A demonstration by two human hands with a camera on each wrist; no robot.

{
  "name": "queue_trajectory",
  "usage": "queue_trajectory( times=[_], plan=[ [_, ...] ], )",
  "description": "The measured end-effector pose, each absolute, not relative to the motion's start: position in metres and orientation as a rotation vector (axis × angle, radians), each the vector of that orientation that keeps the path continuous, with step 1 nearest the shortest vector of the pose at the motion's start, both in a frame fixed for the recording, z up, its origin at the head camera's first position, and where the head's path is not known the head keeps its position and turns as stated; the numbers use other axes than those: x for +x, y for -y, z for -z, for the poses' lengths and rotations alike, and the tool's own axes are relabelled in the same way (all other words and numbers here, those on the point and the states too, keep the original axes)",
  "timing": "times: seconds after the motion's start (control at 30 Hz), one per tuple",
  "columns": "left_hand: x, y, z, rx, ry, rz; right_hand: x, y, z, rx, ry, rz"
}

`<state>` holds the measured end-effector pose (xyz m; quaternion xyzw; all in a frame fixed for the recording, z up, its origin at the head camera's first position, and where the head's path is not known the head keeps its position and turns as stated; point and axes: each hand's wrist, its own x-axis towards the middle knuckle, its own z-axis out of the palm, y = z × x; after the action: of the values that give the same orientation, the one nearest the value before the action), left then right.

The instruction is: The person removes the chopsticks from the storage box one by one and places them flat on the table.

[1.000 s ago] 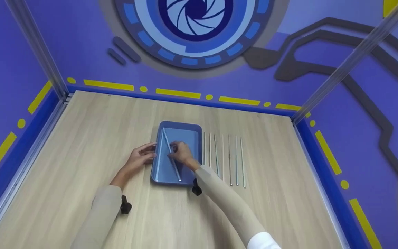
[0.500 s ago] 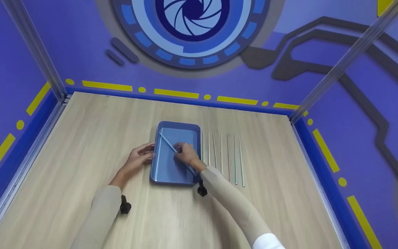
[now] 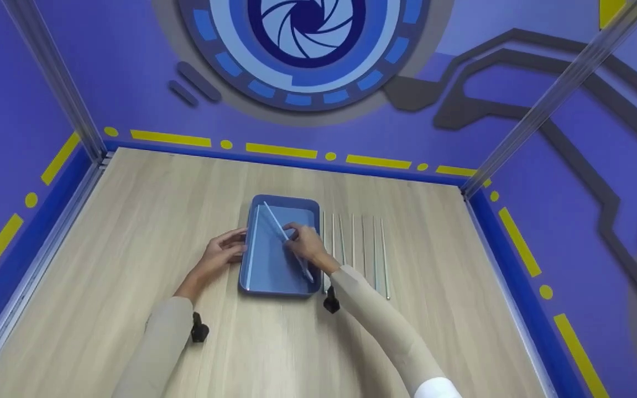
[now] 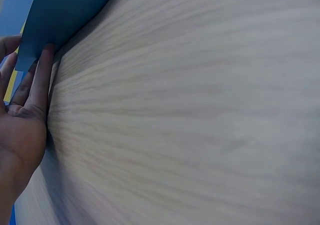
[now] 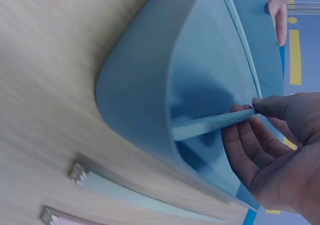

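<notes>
A blue tray (image 3: 280,291) lies on the table with a thin pale chopstick (image 3: 253,249) along its left inner side. My right hand (image 3: 304,243) pinches a light-blue chopstick (image 3: 275,220) between thumb and fingertips near its middle, over the tray. That chopstick runs slantwise, its near end by the tray's right front corner, as the right wrist view (image 5: 200,126) also shows. My left hand (image 3: 224,247) has its fingers extended against the outside of the tray's left wall; in the left wrist view a fingertip (image 4: 48,50) touches that wall.
Several more chopsticks (image 3: 353,237) lie in a row to the right of the tray, partly hidden by my right forearm. Two show silver ends (image 5: 77,173) in the right wrist view. Purple printed panels (image 3: 130,83) border the wooden table (image 3: 158,193).
My right hand has shifted a little to the right with the pinched chopstick, whose near end has swung rightward. My left hand keeps its place at the tray wall.
</notes>
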<state>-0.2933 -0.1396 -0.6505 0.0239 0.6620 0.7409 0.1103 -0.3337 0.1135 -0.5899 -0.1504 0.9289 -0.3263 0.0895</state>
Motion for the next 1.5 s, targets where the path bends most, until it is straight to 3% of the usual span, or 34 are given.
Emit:
queue_trajectory(
  times=[0.8, 1.5],
  plan=[
    [-0.293, 0.140, 0.650, 0.078, -1.977, -2.155, -0.337, -0.163, 0.571, -0.244, -2.353, 1.480],
    [-0.294, 0.141, 0.651, 0.048, -1.962, -2.161, -0.340, -0.248, 0.578, -0.129, -2.303, 1.693]
  ],
)
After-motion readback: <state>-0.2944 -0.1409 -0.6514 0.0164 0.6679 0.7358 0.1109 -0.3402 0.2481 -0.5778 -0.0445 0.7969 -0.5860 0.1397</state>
